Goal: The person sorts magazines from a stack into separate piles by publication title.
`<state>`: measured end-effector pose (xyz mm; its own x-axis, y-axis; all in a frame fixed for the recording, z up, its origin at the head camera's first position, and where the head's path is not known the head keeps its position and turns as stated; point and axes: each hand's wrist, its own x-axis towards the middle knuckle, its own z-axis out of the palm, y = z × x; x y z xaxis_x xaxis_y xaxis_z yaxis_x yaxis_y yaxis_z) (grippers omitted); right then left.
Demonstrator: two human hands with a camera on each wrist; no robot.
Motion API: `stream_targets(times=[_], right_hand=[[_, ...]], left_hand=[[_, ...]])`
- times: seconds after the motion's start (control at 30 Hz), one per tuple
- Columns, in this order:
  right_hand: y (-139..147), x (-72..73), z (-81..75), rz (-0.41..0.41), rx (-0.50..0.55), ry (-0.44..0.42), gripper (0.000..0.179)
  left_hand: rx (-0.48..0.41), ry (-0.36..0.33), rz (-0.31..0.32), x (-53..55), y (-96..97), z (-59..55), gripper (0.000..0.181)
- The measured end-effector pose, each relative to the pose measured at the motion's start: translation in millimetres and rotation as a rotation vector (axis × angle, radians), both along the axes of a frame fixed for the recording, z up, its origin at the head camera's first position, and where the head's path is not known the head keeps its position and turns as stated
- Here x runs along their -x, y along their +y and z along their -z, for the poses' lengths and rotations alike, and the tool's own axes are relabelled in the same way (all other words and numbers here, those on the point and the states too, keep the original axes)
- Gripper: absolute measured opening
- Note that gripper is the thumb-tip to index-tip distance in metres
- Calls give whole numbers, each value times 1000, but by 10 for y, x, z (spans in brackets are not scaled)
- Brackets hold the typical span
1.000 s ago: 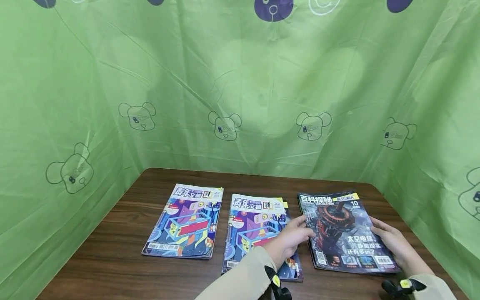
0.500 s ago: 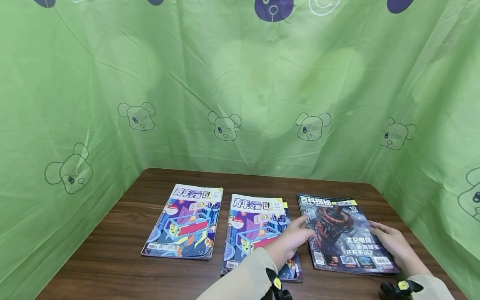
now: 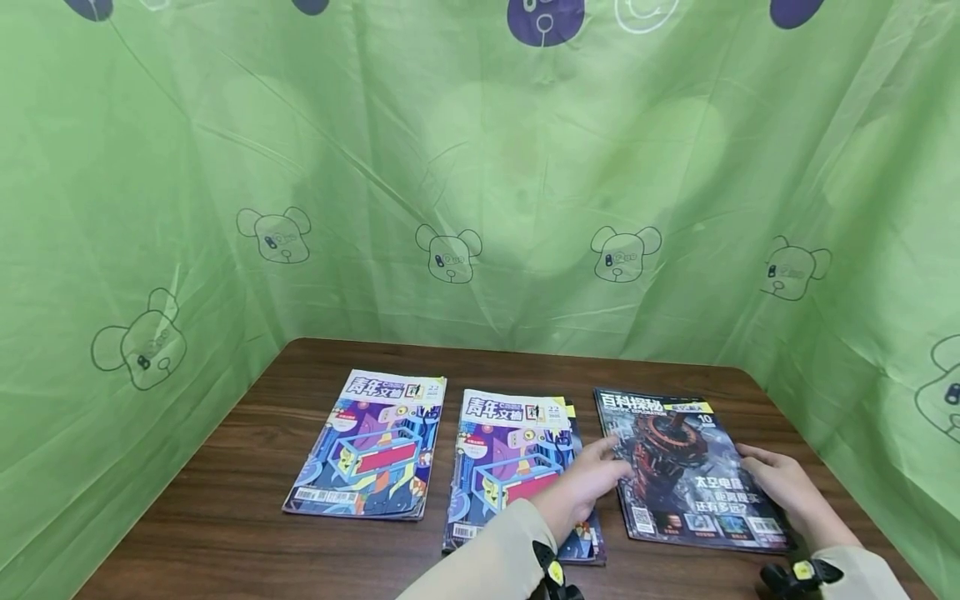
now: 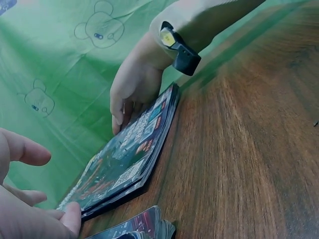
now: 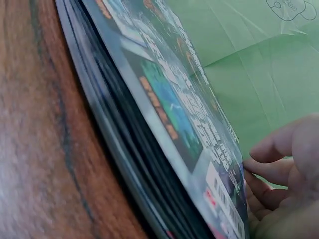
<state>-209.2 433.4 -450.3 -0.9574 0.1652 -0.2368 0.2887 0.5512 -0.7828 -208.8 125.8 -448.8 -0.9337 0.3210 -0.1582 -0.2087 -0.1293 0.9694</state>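
Observation:
A stack of magazines with a dark cover (image 3: 675,467) lies flat at the right of the table, its edges mostly lined up. My left hand (image 3: 588,483) touches the stack's left edge with its fingertips, the fingers otherwise spread in the left wrist view. Against the right edge of the stack rests my right hand (image 3: 783,492), with loosely bent fingers touching the pages' side in the right wrist view. Under my left forearm, partly covered, sits a purple and blue magazine stack (image 3: 502,450) with another magazine's edge showing at its right.
Another purple and blue magazine stack (image 3: 367,450) lies at the left of the brown wooden table (image 3: 210,517). Green curtains (image 3: 525,317) with bear drawings stand around the table's back and sides. Each wrist wears a black strap.
The dark magazines have shifted slightly; the ones that stuck out at the top right are now nearly even with the top cover. Both hands stay at the stack's sides.

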Motion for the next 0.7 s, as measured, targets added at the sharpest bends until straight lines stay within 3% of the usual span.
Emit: stream_targets(times=[0.27, 0.7], right_hand=[[-10, -32, -21, 6, -20, 12, 61], [-17, -41, -137, -73, -74, 62, 59]], left_hand=[[5, -7, -7, -13, -13, -14, 66], [-23, -14, -3, 10, -41, -33, 64]])
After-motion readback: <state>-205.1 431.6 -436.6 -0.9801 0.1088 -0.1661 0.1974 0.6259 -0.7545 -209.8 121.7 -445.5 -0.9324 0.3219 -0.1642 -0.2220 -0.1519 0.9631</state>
